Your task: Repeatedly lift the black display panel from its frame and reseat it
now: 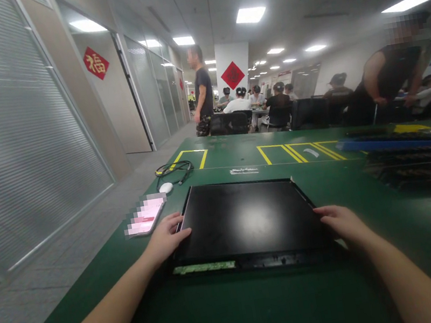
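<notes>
A black LCD screen panel (244, 217) lies face up in front of me, with a strip of green circuit board (203, 267) showing along its near edge. At the panel's left edge is my left hand (169, 235), its thumb on the top face and its fingers along the side. My right hand (338, 221) grips the opposite edge, thumb and forefinger on the rim, the other fingers partly hidden below. Just beyond my left hand lies a phone (148, 216) with a lit pink display.
The green table (239, 310) carries yellow tape markings (278, 146). A coiled black cable (174, 173) and a white oval object (166, 188) sit at the back left. Stacked dark panels (416, 162) stand on the right. A person (392, 68) leans over behind them; others sit farther back.
</notes>
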`<state>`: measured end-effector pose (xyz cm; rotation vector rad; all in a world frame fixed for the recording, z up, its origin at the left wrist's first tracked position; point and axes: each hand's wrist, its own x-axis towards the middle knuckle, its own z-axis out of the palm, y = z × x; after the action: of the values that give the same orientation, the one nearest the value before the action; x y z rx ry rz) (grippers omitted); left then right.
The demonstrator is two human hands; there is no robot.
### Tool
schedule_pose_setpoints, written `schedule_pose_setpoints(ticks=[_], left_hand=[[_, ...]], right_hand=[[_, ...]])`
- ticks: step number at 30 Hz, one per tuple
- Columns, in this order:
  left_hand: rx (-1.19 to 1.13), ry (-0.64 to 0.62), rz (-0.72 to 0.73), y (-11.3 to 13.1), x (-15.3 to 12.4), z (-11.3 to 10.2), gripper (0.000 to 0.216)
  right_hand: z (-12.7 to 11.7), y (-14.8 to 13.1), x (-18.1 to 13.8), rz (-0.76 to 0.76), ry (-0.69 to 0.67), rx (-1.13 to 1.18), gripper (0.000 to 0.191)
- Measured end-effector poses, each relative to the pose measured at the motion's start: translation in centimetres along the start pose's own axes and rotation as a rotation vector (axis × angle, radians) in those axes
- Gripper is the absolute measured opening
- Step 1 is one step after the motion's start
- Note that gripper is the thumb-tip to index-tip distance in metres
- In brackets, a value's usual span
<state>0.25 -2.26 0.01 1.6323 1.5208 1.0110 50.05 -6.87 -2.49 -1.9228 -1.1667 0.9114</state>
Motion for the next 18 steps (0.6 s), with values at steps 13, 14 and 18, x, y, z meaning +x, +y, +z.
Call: schedule_pose_setpoints(ticks=[13,14,18], left_hand=[[0.217,-0.052,0.089,-0.1,-0.1,-0.3,0.051],[0.242,-0.052,0.093,0.1,-0.2,-0.3,0.051],[0.339,-0.068,0.101,0.7,-0.5,-0.4,0.053]], right_hand=[[0.0,-0.3,-0.4,-0.004,0.024,0.001,0.049],[0.0,-0.3,-0.4,0.001,0.022,0.006,0.05],[0.0,-0.1,-0.2,-0.002,0.028,0.013,0.05]])
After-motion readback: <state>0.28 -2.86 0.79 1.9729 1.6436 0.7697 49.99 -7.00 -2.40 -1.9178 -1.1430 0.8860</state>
